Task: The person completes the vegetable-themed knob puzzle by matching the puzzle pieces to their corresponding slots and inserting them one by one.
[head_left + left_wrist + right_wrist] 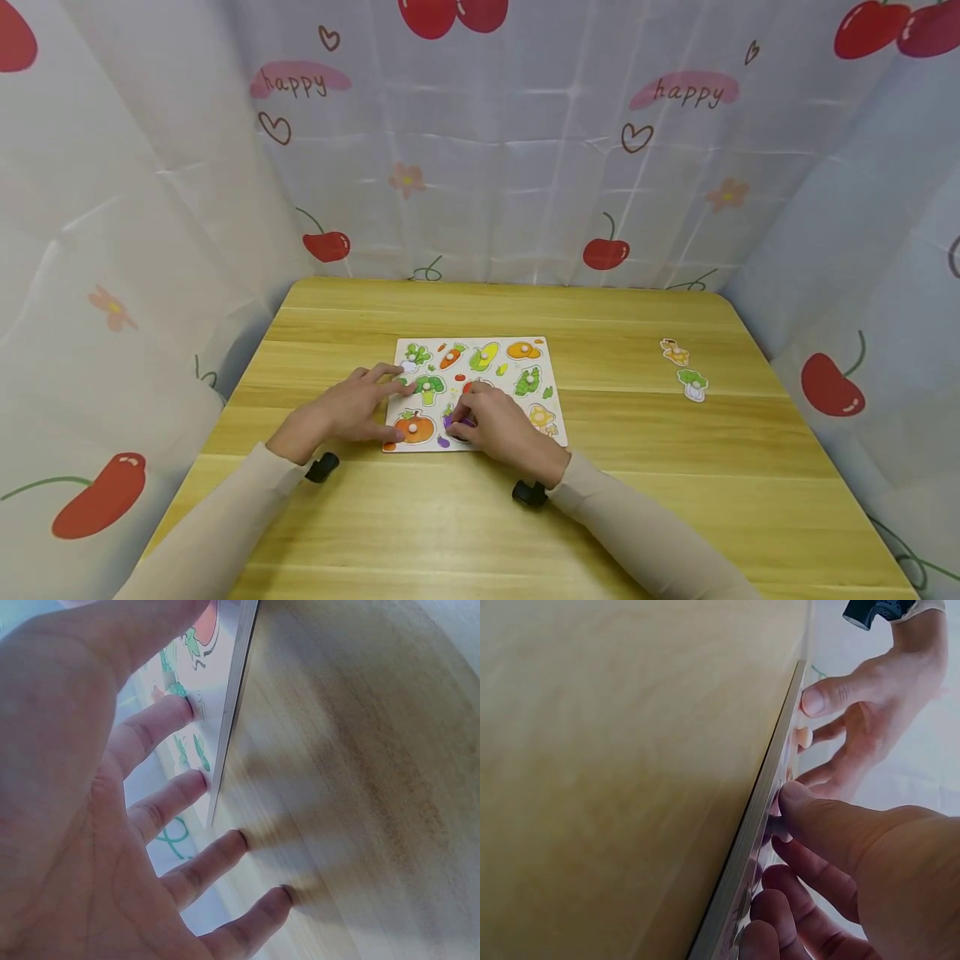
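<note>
A white knob puzzle board [546, 371] with vegetable pieces lies on the table. My right hand [504, 425] pinches the small knob [777, 825] of the purple eggplant piece [448, 417] at the board's near edge. That hand partly hides the eggplant and a red piece behind it. My left hand [348, 410] rests at the board's left side with fingers spread. Its thumb touches the board by the pumpkin piece [423, 430], and some fingertips reach over the board near the broccoli piece [430, 397].
Two loose pieces lie to the right: a leafy green cabbage piece [692, 385] and, behind it, a small orange-yellow piece [675, 352]. The wooden table [637, 500] is enclosed by a cherry-patterned curtain [480, 225] at the back and sides.
</note>
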A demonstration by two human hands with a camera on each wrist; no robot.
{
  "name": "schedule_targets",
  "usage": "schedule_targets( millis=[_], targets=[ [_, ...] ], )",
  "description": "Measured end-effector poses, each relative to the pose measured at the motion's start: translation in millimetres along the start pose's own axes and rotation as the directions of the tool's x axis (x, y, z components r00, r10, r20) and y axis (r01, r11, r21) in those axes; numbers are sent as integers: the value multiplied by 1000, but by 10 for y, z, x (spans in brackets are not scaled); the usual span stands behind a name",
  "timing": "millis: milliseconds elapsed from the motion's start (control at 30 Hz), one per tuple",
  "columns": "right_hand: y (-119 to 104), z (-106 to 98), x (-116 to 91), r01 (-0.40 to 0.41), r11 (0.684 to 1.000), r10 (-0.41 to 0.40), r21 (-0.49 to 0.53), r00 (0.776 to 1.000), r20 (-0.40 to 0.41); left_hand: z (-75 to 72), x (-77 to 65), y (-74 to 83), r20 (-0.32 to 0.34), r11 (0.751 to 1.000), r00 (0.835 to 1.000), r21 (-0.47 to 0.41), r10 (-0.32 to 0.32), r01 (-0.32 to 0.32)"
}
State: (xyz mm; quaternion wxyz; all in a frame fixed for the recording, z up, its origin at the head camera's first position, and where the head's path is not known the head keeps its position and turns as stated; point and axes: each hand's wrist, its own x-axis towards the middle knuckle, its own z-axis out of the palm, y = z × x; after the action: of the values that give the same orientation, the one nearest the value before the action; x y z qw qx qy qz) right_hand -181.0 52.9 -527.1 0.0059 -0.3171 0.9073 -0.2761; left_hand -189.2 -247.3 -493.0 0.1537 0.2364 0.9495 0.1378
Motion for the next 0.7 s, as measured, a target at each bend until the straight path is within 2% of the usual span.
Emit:
schedule_targets(
  millis=[233, 400, 700],
  targets=[
    [5, -18, -9, -15, 1000, 15, -7, 1000, 7, 3, -1, 3, 0, 1000, 1000, 7, -1, 1],
    [32, -75, -38, -57, 998, 57, 8, 998, 10, 11, 0, -6, 2, 1000, 1000, 8, -5, 5],
    [203, -274, -132, -151, 987, 153, 51, 987, -51, 27, 1, -21, 6, 1000, 1000, 10, -13, 13]
  ],
)
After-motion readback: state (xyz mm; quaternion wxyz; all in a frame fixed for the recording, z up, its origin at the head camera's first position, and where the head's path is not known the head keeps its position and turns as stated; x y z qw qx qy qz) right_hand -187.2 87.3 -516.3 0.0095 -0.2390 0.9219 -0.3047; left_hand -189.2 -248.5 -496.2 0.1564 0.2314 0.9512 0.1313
